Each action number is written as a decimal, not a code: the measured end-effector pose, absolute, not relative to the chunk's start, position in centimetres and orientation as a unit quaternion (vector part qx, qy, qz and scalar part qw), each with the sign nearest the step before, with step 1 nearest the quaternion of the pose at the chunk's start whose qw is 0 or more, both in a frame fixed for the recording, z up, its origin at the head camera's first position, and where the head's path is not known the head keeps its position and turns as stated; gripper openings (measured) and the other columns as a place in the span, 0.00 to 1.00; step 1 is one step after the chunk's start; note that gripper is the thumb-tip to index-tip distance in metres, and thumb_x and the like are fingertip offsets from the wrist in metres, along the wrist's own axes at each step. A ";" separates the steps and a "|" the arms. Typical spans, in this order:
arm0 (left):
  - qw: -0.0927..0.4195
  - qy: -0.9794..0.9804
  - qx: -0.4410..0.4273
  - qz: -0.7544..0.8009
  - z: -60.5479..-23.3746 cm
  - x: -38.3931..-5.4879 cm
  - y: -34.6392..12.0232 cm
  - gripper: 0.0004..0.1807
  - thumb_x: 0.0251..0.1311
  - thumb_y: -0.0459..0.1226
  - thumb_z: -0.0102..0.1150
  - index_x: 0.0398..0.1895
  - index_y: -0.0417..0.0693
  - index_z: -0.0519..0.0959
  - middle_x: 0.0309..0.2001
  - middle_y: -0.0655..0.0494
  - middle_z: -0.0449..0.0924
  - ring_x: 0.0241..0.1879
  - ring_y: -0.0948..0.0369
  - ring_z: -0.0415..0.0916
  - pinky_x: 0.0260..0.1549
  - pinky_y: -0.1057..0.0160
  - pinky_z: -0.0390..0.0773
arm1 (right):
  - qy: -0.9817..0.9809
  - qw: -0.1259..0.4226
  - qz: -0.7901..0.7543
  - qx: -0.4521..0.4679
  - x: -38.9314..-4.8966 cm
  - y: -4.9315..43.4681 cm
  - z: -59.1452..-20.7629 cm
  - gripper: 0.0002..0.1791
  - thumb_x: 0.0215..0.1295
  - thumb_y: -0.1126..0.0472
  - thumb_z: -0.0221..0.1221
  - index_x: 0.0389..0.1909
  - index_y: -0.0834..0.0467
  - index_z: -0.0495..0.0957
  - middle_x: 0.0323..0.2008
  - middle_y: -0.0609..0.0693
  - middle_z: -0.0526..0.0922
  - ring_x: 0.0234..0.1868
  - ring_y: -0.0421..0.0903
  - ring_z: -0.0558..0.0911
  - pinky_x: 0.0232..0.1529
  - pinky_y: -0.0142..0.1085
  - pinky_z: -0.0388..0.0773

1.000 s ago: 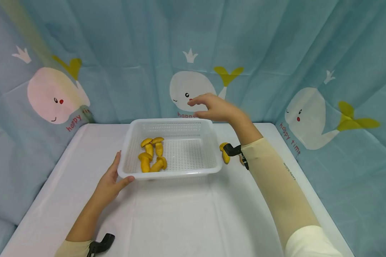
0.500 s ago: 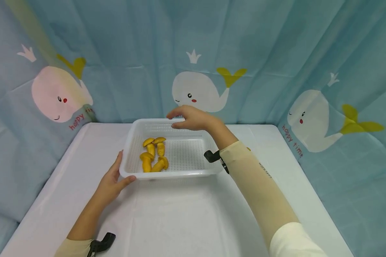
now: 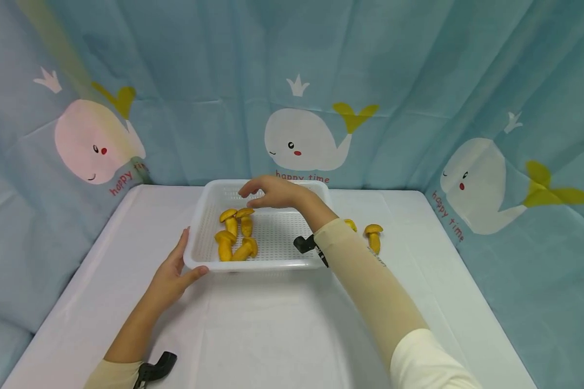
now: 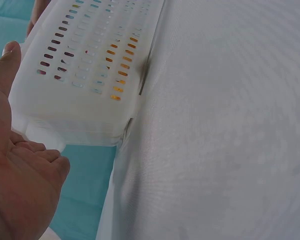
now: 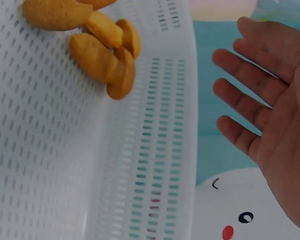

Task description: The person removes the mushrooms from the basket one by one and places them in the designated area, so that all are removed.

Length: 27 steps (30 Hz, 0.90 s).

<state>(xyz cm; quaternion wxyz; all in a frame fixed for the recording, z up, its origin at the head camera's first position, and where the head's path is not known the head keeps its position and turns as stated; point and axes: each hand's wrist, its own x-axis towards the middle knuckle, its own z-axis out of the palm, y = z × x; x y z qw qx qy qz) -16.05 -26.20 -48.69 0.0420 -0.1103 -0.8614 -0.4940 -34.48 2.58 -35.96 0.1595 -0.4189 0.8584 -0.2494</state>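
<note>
A white perforated plastic basket (image 3: 267, 266) stands on the white-covered table. Several yellow mushrooms (image 3: 225, 247) lie in its left half, caps and stems against each other. My left hand (image 3: 167, 281) holds the basket's near left corner, with the thumb on the front rim and the fingers at the left side. In the left wrist view the thumb (image 4: 6, 67) touches the rim and the other fingers curl by the end wall. My right hand (image 3: 274, 193) is over the back of the basket, holding nothing; in the right wrist view its fingers (image 5: 245, 100) are spread and loosely bent.
On the table right of the basket lie two more mushrooms, one whole (image 3: 373, 237) and one partly hidden (image 3: 350, 223) by the right sleeve (image 3: 365, 275). A blue curtain (image 3: 399, 65) with whale prints closes off the back and sides of the table.
My right hand has moved left and down, from above the basket's right back to behind the mushrooms in it, baring those on the table. The left hand keeps its hold.
</note>
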 end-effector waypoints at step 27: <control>0.043 -0.867 -0.104 -0.485 -48.9 -16.0 -26.4 0.60 0.60 0.39 0.73 0.83 0.71 0.39 0.84 0.61 0.38 0.81 0.40 0.42 0.67 0.26 0.56 | 0.822 0.276 -0.244 -0.434 -34.9 0.8 -40.7 0.23 0.68 0.57 0.67 0.62 0.58 0.81 0.61 0.49 0.83 0.61 0.48 0.77 0.62 0.32 0.75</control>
